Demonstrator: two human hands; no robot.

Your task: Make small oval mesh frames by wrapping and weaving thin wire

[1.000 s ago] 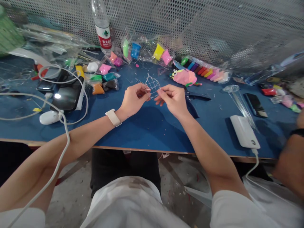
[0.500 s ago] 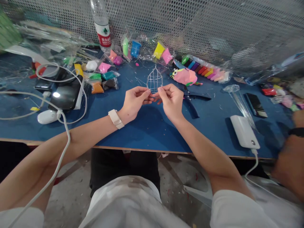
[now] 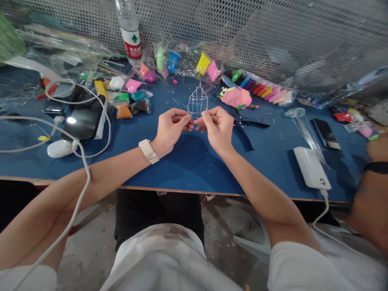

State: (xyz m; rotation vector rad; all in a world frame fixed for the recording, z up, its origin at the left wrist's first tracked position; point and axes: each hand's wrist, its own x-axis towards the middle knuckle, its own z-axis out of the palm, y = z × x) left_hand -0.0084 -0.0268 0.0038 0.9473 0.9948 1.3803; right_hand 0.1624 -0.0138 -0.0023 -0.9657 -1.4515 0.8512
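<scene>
Between my hands stands a leaf-shaped wire frame (image 3: 198, 101) of thin silvery wire, with crossing wires inside and a twisted point at its far end. My left hand (image 3: 171, 128) pinches its near left edge between thumb and fingers. On the near right edge, the thumb and fingers of my right hand (image 3: 218, 128) are closed on it too. Fingertips cover the bottom of the frame. Just right of my right hand lie dark-handled pliers (image 3: 245, 135), and behind them a pink clay fish (image 3: 235, 98) with a yellow face.
Bagged clay packs (image 3: 124, 110) and a water bottle (image 3: 131, 40) stand along the back left. Phones (image 3: 83, 119) and white cables lie left. At right are a power bank (image 3: 311, 167), a phone (image 3: 325, 133) and another person's arm (image 3: 368, 202).
My hands and the wire frame have hardly moved; the fingers shift very slightly. At the far right, the other person's arm has moved a little.
</scene>
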